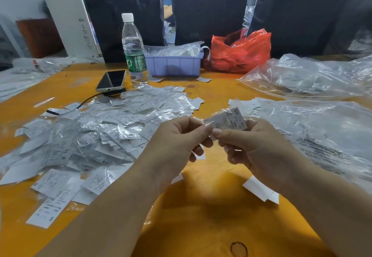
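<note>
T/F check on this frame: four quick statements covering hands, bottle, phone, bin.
1. The left hand and right hand both pinch one label. True.
2. The water bottle has no cap. False: its white cap is on.
3. The phone lies screen up, left of the bottle. True.
4. The red bag sits left of the purple bin. False: it sits to the bin's right.

Small white printed paper label, crinkled clear plastic film around it, size letters at its upper corner. Tilted, printed face toward me. Pinched at the lower edge between my left hand and right hand.
</note>
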